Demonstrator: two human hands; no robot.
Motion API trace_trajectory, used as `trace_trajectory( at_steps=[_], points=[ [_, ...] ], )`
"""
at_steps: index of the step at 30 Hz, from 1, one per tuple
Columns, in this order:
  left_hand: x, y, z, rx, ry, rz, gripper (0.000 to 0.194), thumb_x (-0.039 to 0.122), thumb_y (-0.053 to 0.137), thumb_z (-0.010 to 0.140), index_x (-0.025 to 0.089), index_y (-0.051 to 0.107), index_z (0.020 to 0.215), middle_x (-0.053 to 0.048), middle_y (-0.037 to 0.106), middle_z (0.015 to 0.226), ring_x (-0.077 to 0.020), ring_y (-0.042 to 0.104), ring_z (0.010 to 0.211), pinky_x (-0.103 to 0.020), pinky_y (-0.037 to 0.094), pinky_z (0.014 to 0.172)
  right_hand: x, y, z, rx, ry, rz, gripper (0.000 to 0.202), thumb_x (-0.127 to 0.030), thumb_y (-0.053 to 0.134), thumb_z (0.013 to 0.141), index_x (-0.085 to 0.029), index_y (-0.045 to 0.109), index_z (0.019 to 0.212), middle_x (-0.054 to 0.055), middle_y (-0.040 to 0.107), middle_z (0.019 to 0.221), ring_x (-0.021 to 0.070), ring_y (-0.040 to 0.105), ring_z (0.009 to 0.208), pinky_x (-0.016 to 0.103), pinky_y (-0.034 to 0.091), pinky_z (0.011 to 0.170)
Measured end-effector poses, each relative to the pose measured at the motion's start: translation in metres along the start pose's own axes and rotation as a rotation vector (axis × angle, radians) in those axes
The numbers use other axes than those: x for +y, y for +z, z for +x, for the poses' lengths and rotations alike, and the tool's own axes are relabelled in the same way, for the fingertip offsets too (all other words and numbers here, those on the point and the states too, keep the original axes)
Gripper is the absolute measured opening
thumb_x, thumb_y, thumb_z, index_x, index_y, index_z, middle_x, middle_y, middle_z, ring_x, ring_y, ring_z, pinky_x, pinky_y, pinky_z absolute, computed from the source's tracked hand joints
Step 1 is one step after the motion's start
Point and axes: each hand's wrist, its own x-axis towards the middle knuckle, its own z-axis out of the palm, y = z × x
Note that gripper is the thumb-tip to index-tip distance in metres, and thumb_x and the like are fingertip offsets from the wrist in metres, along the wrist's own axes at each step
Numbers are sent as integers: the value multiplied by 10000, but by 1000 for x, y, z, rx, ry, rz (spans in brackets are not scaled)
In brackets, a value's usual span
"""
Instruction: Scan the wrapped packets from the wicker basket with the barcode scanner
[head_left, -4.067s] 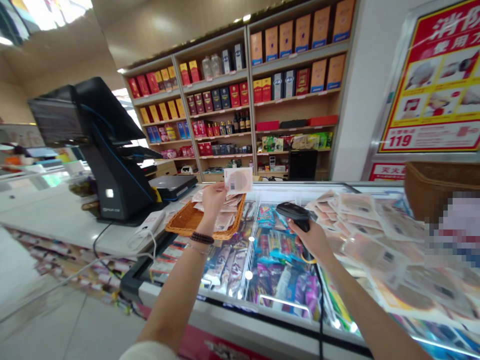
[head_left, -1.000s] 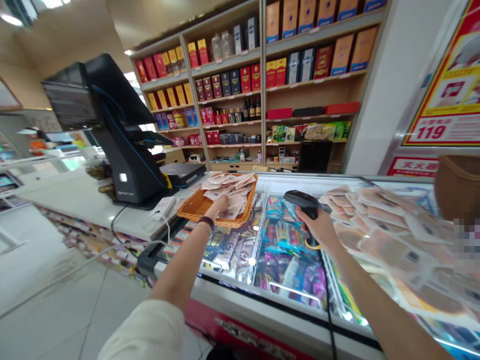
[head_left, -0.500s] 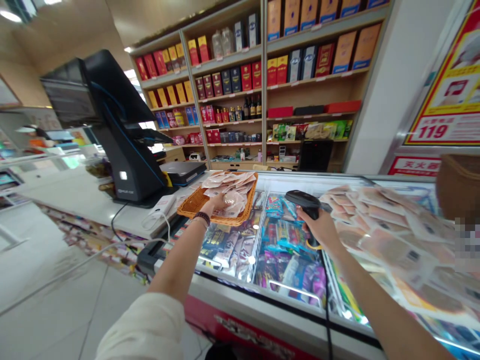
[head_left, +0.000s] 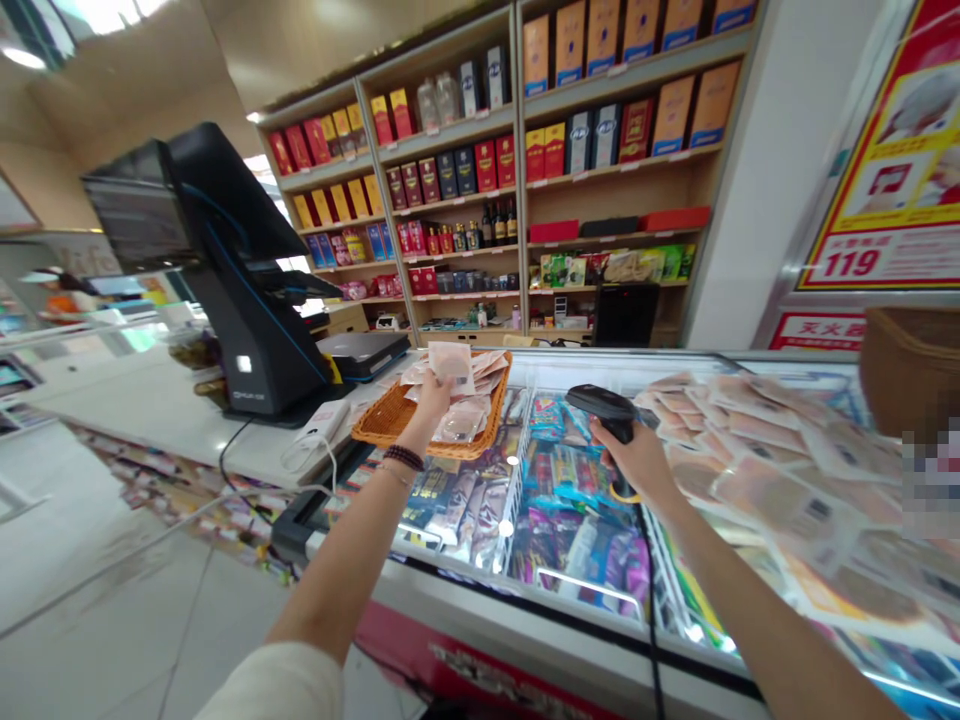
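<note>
Over an orange wicker basket point(head_left: 380, 424), my left hand point(head_left: 433, 400) is closed on the edge of a flat, pale plastic packet point(head_left: 451, 366), raised upright. More such packets point(head_left: 461, 420) lie piled in the basket, which rests on the glass top of a chest freezer. My right hand point(head_left: 634, 455) grips the handle of a black barcode scanner point(head_left: 602, 402), held above the glass with its cord hanging down the freezer front. To the right of the scanner, a large heap of similar flat packets point(head_left: 802, 480) covers the glass.
On the left, a black checkout terminal point(head_left: 251, 350) and a grey scale-like device point(head_left: 364, 352) stand on the white counter point(head_left: 150, 400). A brown basket point(head_left: 907, 370) sits far right. Shelves of boxed goods rise behind. A person in a white cap point(head_left: 60, 295) is far left.
My left hand has lifted from the pile in the basket, bringing up a packet that now stands upright in its fingers. My right hand and the scanner stay nearly in place.
</note>
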Motion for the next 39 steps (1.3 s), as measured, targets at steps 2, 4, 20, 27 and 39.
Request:
trace_trajectory(
  at_steps=[2, 4, 20, 27, 39],
  points=[
    [9, 32, -16, -86, -40, -199, 435, 277, 713, 894, 211, 510, 1274, -121, 713, 1259, -215, 722, 1074, -386, 635, 877, -2, -2, -1, 7, 7, -4, 326, -560, 700, 760, -245, 624, 722, 44, 663, 525, 213, 588, 410, 324, 452, 426],
    [16, 66, -34, -150, -45, -352, 381, 272, 715, 897, 202, 540, 1228, -124, 710, 1283, -222, 732, 1067, -388, 637, 886, -4, -6, -3, 20, 12, -17, 336, -565, 691, 766, -243, 623, 701, 36, 637, 489, 219, 607, 427, 324, 473, 460],
    [-45, 201, -82, -21, -240, -719, 631, 490, 961, 575, 189, 589, 987, -76, 764, 903, -188, 757, 767, -322, 617, 762, -6, -35, -2, 54, 35, -219, 282, -405, 682, 850, -233, 602, 642, -9, 591, 434, 164, 573, 374, 269, 417, 448],
    [-52, 201, -77, -2, -267, -688, 597, 483, 944, 619, 185, 592, 999, -90, 777, 925, -219, 778, 854, -353, 631, 828, -8, -36, -4, -8, 43, -321, 326, -386, 644, 905, -216, 631, 627, 8, 594, 416, 167, 583, 382, 271, 415, 474],
    [-52, 198, -76, 24, -280, -691, 590, 484, 938, 632, 182, 598, 1009, -92, 777, 915, -247, 783, 917, -386, 632, 871, -14, -36, -6, -14, 50, -368, 311, -373, 661, 880, -229, 612, 609, 0, 566, 383, 176, 574, 374, 276, 403, 472]
  ],
)
